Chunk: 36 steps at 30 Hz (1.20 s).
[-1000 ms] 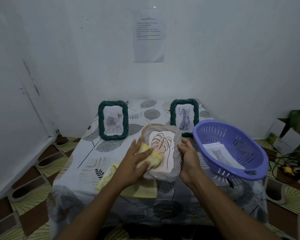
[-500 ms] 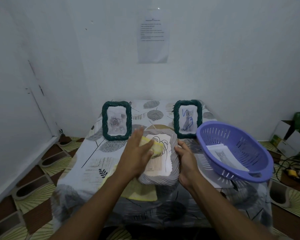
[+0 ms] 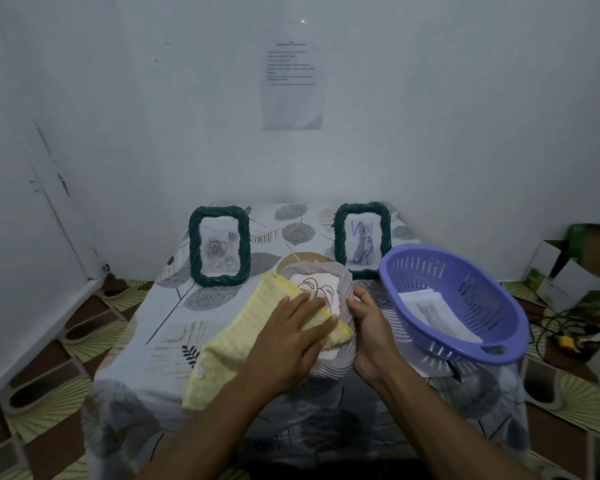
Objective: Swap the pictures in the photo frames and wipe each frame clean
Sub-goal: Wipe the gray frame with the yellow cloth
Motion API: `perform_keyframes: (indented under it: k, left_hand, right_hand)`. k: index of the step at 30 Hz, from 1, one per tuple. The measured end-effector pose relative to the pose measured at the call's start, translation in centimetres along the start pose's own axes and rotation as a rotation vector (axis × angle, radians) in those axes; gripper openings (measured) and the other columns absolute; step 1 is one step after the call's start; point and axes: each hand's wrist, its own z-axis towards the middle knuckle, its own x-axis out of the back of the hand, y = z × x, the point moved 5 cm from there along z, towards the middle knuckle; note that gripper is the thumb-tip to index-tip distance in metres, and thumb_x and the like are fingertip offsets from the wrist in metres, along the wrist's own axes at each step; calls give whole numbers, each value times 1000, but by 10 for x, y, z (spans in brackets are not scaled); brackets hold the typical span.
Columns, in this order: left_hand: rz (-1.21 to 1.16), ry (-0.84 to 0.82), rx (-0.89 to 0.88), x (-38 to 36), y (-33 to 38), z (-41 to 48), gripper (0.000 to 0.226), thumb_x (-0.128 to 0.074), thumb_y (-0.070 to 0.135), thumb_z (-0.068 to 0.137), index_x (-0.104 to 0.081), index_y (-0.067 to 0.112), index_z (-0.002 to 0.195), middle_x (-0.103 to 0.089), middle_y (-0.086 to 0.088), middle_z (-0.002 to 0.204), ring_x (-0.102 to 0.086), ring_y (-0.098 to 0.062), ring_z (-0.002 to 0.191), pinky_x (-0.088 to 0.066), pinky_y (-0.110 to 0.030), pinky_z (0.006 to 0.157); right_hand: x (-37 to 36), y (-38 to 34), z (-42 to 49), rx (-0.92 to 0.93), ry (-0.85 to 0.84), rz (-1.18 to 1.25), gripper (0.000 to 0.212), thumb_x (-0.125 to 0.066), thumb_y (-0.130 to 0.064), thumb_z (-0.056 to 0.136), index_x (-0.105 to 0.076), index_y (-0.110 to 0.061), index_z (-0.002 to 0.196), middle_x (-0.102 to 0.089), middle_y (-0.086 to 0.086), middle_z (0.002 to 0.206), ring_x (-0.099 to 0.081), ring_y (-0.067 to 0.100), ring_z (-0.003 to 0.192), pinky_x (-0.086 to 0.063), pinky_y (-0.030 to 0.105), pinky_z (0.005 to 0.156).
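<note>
Grey ribbed photo frame [image 3: 328, 269], w/ monstera-leaf line drawing inside, is held tilted at centre of leaf-print table [image 3: 136, 344], just in front of green cat-picture frame [image 3: 362, 239]. Yellow checked cloth [image 3: 243, 336] is pressed on its lower face by left hand [image 3: 288, 341], fingers straight & flat. Right rim is gripped by right hand [image 3: 368, 332], fingers curled round it.

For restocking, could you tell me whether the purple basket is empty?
Not empty: the purple basket holds paper sheets, the top showing a cat.
</note>
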Motion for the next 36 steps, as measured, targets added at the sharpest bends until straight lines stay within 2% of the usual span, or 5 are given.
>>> perform_keyframes:
  k: [4,7,23,30,36]
  left_hand:
    - [24,17,155,7,-20,13,42,-40,35,95,-51,28,135,-41,-8,148,-33,-30,138,-32,-51,110]
    - [45,-25,14,4,-8,10,41,-42,32,94,-52,30,133,-35,-4,152,-27,-28,142,-22,-48,115]
    - [102,-94,135,-5,-11,10,47,-31,37,95,-39,34,141,-18,-1,159,-13,-26,146,-18,-53,116]
    - [10,-123,-84,-9,-16,-26,48,-45,29,91,-43,41,137,-29,-1,155,-26,-28,141,-22,-46,114]
    - [-203,184,400,6,-47,-18,48,-50,28,93,-43,25,141,-37,-7,135,-40,-21,118,-42,-32,95]
  right_hand:
    - [-5,13,-3,-43,-10,14,31,-37,-6,100,-52,-7,128,-68,23,114,-65,37,99,-49,54,95]
    - [-2,8,2,-25,13,25,32,-37,-7,100,-53,-6,129,-68,22,114,-64,38,101,-45,58,100]
    - [6,26,-7,-55,27,-28,30,-40,-6,99,-55,-5,125,-67,23,115,-63,41,106,-49,54,95]
    - [18,11,4,-16,95,-43,27,-38,-6,99,-55,-5,120,-68,24,113,-66,39,99,-51,55,91]
    - [11,15,2,7,72,-62,22,-40,-6,99,-58,-8,113,-68,22,111,-65,38,99,-49,57,93]
